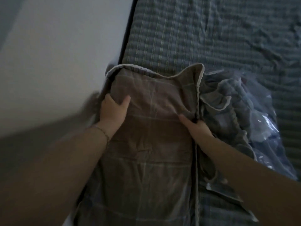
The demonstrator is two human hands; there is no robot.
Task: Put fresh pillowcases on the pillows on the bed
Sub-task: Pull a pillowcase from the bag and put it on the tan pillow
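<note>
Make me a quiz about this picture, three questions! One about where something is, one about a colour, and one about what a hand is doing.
1. Where is the clear plastic bag?
A) right of the pillow
B) left of the pillow
C) on top of the pillow

2. What colour is the wall?
A) red
B) white
C) green

3. What is the left hand doing?
A) gripping the pillow's side
B) hanging free
C) holding a cup

Answers:
1 A: the bag lies on the bed beyond the right hand.
2 B: the wall left of the bed looks plain white.
3 A: its thumb lies on top and its fingers wrap round the side.
</note>
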